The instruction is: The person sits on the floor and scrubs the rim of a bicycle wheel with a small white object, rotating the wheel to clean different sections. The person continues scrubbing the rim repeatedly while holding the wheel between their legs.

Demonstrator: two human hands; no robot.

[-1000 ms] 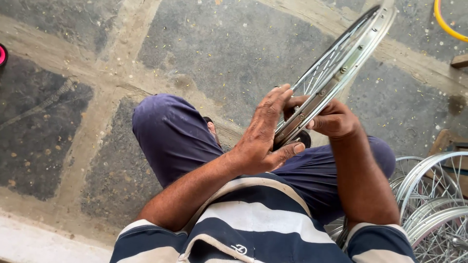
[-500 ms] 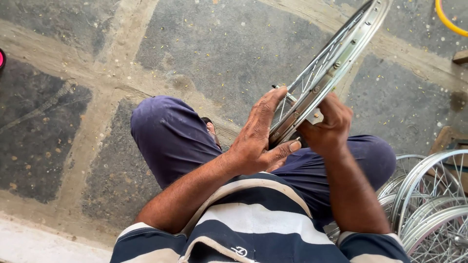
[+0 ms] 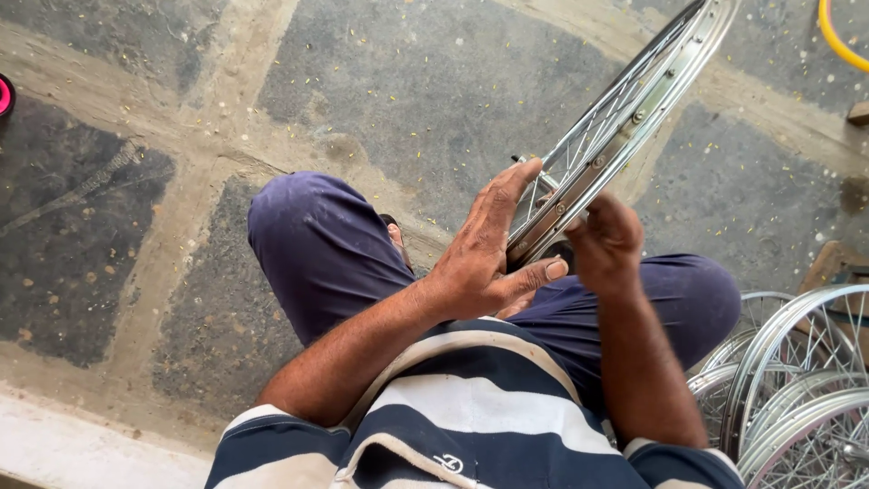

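Note:
A spoked metal bicycle wheel rim (image 3: 644,101) stands on edge between my knees, running from my lap up to the top right. My left hand (image 3: 489,249) lies flat against its left side, fingers stretched up along the spokes, thumb under the rim's near end. My right hand (image 3: 605,240) is curled around the rim's near end from the right. Whether it holds a small tool is hidden by the fingers.
I sit on a paved floor of dark stone slabs with pale joints (image 3: 226,109). Several more spoked rims (image 3: 797,380) lie stacked at the lower right. A yellow hose (image 3: 837,41) curves at the top right, and a pink object (image 3: 4,95) sits at the left edge.
My left fingers have straightened and risen along the spokes. My right hand has slid closer to the rim's near end, and the wheel sits a little more upright.

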